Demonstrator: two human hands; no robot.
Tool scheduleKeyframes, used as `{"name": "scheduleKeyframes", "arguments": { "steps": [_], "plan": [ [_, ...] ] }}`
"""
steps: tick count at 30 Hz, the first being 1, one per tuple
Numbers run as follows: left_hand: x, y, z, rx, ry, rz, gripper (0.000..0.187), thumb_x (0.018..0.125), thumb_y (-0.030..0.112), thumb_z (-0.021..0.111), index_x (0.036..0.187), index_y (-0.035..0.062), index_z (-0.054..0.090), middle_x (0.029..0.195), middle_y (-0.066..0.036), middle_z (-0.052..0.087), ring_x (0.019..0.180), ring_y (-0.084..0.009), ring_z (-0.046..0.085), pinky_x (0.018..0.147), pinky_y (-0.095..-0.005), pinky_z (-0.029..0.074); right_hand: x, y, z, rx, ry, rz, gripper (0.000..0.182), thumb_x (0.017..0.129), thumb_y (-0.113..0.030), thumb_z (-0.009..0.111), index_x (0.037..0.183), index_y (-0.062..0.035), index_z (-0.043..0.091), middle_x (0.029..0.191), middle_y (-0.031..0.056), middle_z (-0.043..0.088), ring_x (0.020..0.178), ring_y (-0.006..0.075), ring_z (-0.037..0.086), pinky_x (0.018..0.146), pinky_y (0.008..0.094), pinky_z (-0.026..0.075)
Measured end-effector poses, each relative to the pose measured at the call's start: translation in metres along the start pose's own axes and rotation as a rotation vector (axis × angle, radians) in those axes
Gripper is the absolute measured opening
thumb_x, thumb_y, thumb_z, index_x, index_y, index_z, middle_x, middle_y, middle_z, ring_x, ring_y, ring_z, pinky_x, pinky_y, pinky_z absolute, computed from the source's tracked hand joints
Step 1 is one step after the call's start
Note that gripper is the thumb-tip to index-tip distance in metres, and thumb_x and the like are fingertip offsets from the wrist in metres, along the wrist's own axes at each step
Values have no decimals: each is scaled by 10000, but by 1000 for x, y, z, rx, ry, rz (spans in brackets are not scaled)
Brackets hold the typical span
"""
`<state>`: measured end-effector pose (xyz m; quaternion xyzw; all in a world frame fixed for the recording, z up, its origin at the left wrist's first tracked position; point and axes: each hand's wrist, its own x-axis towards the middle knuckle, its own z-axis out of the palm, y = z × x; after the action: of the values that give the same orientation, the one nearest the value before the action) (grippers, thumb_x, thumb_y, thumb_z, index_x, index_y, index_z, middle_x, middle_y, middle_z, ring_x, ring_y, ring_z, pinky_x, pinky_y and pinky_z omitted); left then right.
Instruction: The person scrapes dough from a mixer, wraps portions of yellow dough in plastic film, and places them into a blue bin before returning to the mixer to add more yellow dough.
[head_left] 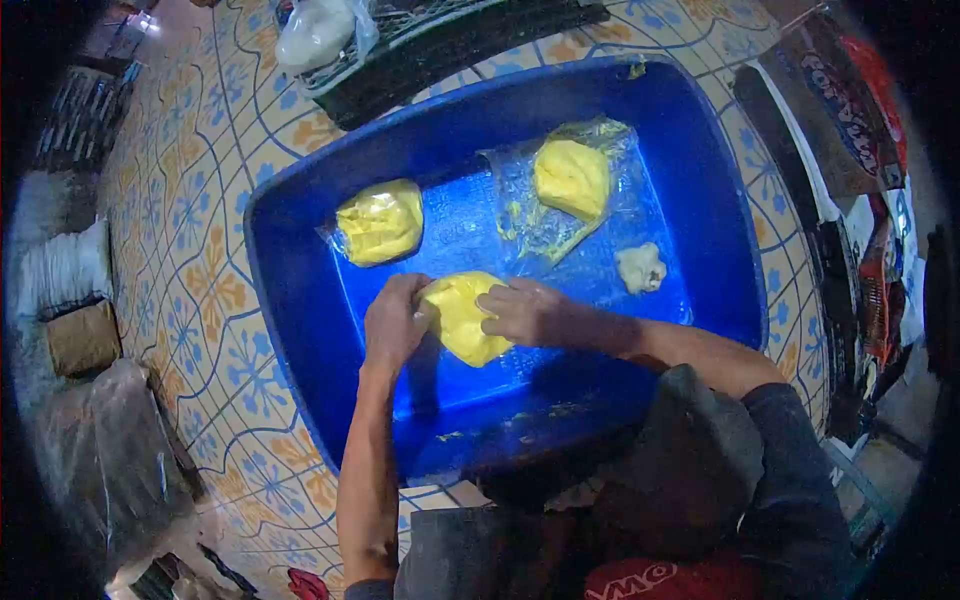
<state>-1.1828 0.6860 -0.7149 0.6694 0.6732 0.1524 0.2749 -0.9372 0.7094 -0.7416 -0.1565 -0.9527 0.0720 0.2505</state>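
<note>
While no label reads clearly, both hands, left (pixel 393 325) and right (pixel 525 312), clasped on yellow dough lump (pixel 462 318) in blue tub (pixel 290 260).

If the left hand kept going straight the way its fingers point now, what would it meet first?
Probably the wrapped yellow block in clear plastic, lying just beyond the left hand in the blue plastic tub. The hand already grips another yellow lump; depth is uncertain.

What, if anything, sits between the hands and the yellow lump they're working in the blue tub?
Nothing visible. The left hand and right hand both rest directly on the yellow lump, one on each side, inside the blue tub.
</note>
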Motion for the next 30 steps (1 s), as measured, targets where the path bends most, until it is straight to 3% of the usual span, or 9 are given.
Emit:
{"name": "scheduleKeyframes", "arguments": {
  "steps": [5,9,10,13,15,19,24,28,30],
  "plan": [
    [-12,15,-7,35,-44,146,448,734,175,660,1159,62,576,1036,-149,601,938,-337,586,792,-410,487,0,3,-1,125,-39,-61,46,729,-203,577,703,-165,576,870,14,542,849,148,585,685,308,481],
    [-1,9,-2,150,-55,229,394,777,210,650,1141,66,608,987,-147,619,920,-341,601,796,-418,494,-15,11,-16,-6,-471,-132,34,736,-158,601,707,-150,616,690,28,552,654,171,626,545,331,507],
    [4,-1,0,126,-71,215,362,788,201,639,1122,63,620,964,-145,625,904,-342,607,791,-418,495,-29,16,-16,-49,-651,-250,52,743,-166,603,728,-126,631,638,76,576,595,257,634,531,402,514],
    [7,-2,-4,48,-60,208,262,821,177,614,1046,49,654,915,-142,634,858,-342,621,776,-413,500,-83,40,-26,127,-792,265,163,788,-254,614,743,-99,631,710,133,628,672,333,642,586,452,517],
    [7,4,-9,82,-103,161,279,829,197,619,1061,44,646,974,-148,624,895,-338,615,785,-406,497,-77,48,-54,175,-798,309,252,808,-333,617,757,-87,627,730,153,639,704,363,634,604,468,509],
    [15,22,5,67,-93,487,371,754,212,681,1099,85,632,1061,-142,608,911,-348,597,815,-416,481,-38,23,-74,279,-636,617,387,826,-455,610,764,-74,622,711,163,631,727,365,630,622,460,497],
    [34,33,24,294,-115,600,167,778,174,640,919,86,643,854,-107,622,829,-316,619,739,-417,493,-27,-12,-2,144,-192,482,319,812,-387,615,722,-81,614,690,140,625,676,301,635,575,427,480],
    [40,28,32,298,-90,463,142,843,188,584,905,70,631,835,-145,609,789,-345,612,680,-435,490,-25,8,8,55,-308,332,222,848,-223,546,711,-59,605,669,133,624,627,313,636,559,439,506],
    [42,24,31,114,-6,298,157,870,197,559,888,54,622,865,-168,616,806,-368,604,700,-456,479,-5,35,-6,61,-378,559,206,857,-220,536,766,-47,603,683,140,615,651,338,632,575,470,509]
  ]
}}
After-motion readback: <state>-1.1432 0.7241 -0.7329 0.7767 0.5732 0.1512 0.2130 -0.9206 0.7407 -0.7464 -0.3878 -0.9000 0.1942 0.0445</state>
